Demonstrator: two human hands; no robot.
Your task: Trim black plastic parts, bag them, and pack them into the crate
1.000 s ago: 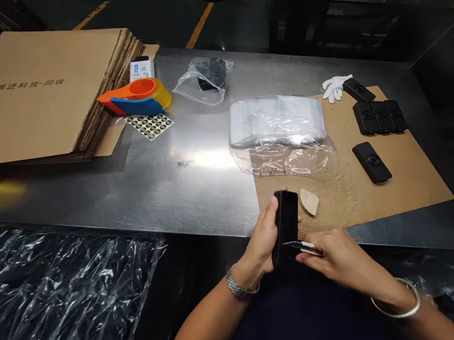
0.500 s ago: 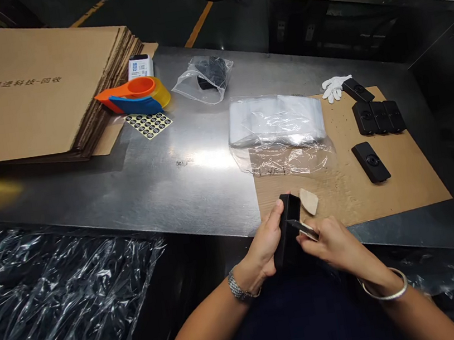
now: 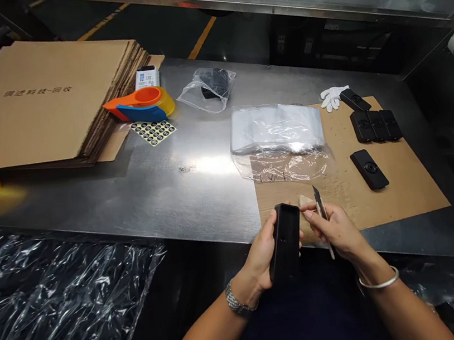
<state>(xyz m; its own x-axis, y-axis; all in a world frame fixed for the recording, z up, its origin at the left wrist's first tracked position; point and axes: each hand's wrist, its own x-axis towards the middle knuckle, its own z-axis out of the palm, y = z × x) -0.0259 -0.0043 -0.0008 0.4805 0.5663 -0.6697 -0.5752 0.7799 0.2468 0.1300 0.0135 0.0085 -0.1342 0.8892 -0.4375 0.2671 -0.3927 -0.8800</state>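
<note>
1. currently the left hand (image 3: 261, 252) grips a hollow black case (image 3: 284, 238), open side showing, at the near left corner of the cardboard sheet (image 3: 406, 184).
2. the right hand (image 3: 339, 230) pinches a slim knife (image 3: 321, 210), blade pointing away from the body, over the sheet's near edge.
3. a pale lump (image 3: 304, 200) lies on the sheet, partly hidden by the right fingers; contact is unclear.
4. clear plastic bags (image 3: 275, 126) overlap the sheet's far left part.
5. a lone black block (image 3: 369, 169) and three side-by-side blocks (image 3: 376, 126) lie on its right half.
6. a white glove (image 3: 333, 97) sits at its far edge.
</note>
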